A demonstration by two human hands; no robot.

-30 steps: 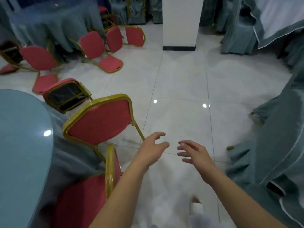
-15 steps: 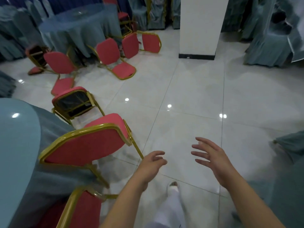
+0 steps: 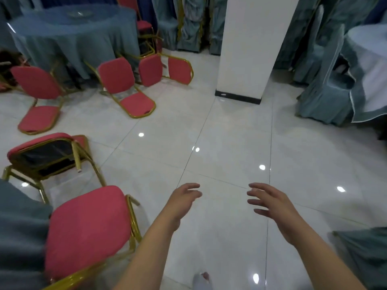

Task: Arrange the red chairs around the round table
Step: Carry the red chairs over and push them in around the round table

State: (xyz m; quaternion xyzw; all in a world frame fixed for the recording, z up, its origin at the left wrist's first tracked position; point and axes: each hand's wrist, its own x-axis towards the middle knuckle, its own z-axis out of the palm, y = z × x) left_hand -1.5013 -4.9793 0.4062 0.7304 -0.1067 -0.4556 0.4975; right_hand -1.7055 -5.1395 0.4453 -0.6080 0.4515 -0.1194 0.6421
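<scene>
Left hand point(image 3: 184, 203), right hand point(image 3: 270, 204) drifted apart, grips spread; near red chair point(image 3: 88, 229) cut off at bottom edge

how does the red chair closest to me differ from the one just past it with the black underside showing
The closest chair shows its red cushion facing up; the chair past it is tipped over, black underside and gold legs facing the camera. The closest chair sits beside the left hand; the tipped one lies farther off. Both have red padding and gold frames.
</scene>
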